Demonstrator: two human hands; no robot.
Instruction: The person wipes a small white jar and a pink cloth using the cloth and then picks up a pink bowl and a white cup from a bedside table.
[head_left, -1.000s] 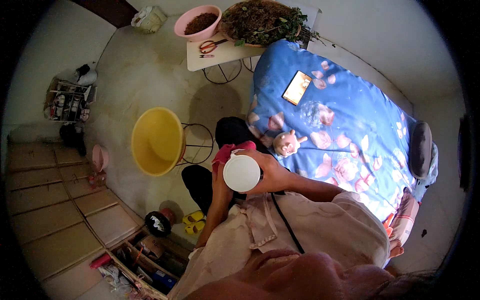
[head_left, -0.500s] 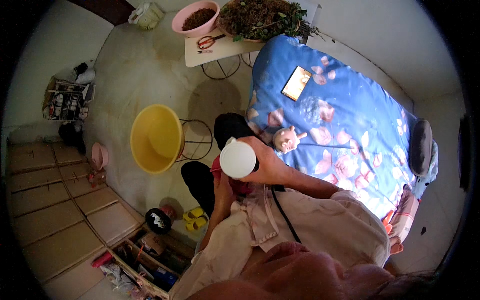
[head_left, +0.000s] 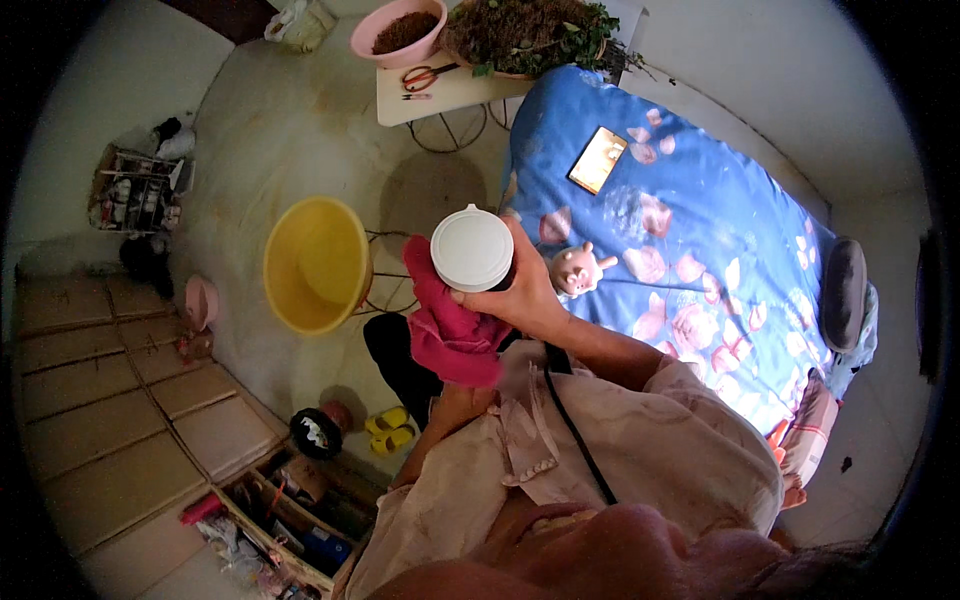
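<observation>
A container with a round white lid (head_left: 472,248) is gripped in my right hand (head_left: 535,295), its lid facing up at me; the lid hides most of its body. Deep pink cloth (head_left: 455,345) lies against the container's side and hangs down toward my lap. My left hand (head_left: 464,405) is closed on the lower end of this cloth, its fingers partly covered by it. Beyond my right hand, a pink pig figure (head_left: 580,268) sits on the blue flowered bedding (head_left: 690,220).
A yellow basin (head_left: 317,265) stands on a wire stand to the left. At the back, a white table (head_left: 440,100) carries scissors (head_left: 425,77), a pink bowl (head_left: 440,30) and a basket of dried plants (head_left: 520,35). A lit phone (head_left: 598,160) lies on the bedding. Cardboard boxes (head_left: 90,400) cover the left side.
My right hand has moved the white-lidded container up and away from me. The pink cloth, mostly hidden before, now shows spread along its side, and my left hand has shifted lower.
</observation>
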